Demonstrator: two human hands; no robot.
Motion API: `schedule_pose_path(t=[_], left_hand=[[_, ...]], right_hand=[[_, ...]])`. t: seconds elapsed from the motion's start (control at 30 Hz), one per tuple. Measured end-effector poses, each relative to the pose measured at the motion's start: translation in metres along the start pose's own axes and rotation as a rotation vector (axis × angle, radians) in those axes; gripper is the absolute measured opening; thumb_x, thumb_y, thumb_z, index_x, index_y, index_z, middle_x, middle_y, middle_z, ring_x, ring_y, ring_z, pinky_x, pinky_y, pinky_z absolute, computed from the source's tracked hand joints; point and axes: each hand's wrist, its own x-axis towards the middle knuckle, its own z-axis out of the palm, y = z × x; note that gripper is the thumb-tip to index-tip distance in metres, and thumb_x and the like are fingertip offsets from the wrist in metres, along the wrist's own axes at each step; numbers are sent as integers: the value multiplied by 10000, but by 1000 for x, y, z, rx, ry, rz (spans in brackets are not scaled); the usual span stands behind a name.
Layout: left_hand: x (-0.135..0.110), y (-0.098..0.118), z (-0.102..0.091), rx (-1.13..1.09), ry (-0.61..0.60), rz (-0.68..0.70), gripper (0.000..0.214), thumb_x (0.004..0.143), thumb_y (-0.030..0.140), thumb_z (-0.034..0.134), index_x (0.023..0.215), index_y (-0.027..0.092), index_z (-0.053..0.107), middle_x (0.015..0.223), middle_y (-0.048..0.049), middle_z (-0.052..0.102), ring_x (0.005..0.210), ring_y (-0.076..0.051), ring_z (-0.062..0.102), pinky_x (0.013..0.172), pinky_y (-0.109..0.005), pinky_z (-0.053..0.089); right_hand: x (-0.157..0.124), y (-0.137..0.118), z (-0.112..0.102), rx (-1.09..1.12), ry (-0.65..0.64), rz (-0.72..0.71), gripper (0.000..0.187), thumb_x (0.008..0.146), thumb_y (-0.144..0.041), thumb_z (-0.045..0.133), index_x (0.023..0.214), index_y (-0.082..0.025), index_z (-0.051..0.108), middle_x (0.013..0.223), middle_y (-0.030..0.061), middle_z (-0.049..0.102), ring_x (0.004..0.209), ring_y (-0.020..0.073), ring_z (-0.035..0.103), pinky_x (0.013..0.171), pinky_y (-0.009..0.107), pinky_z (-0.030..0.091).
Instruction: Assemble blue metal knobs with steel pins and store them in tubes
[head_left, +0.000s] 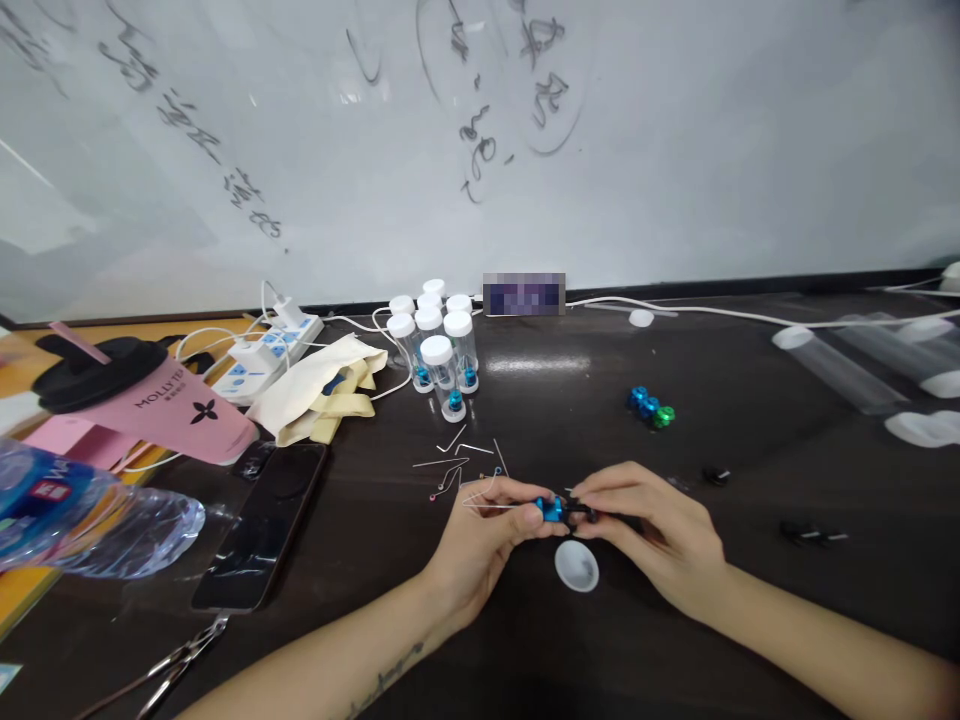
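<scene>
the left hand (pixel 480 535) pinches a blue piece (pixel 551 510) in its grip while the right hand (pixel 667 535) grasps what looks like a black part (pixel 580 510), near a white cap (pixel 577 567).

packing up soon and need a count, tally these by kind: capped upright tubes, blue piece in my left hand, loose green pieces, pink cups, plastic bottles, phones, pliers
Capped upright tubes: 8
Blue piece in left hand: 1
Loose green piece: 1
Pink cup: 1
Plastic bottle: 1
Phone: 1
Pliers: 1
Total: 14
</scene>
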Motion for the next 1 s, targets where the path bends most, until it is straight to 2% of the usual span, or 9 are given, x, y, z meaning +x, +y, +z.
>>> schedule_pose_path(t=[0.33, 0.6, 1.0], left_hand=[[1, 1, 1, 16, 31, -34, 184, 635, 185, 842, 780, 111, 757, 685, -50, 727, 624, -128, 680, 689, -235, 546], [0, 0, 1, 16, 7, -2, 143, 671, 157, 816, 793, 113, 755, 702, -40, 735, 640, -115, 685, 694, -213, 539], [-1, 0, 3, 77, 18, 69, 139, 654, 127, 820, 775, 137, 752, 782, -48, 760, 674, -130, 691, 738, -253, 544]], right_hand=[[-1, -1, -2, -71, -22, -78, 300, 869, -115, 635, 1127, -266, 662, 967, 75, 696, 849, 206, 696, 667, 320, 614], [2, -1, -2, -101, -22, -179, 225, 875, -87, 623, 1079, -166, 679, 963, 105, 684, 848, 189, 694, 667, 281, 606], [-2, 3, -1, -81, -34, -138, 260, 854, -60, 646, 1095, -157, 660, 973, 102, 669, 858, 192, 677, 667, 289, 596]])
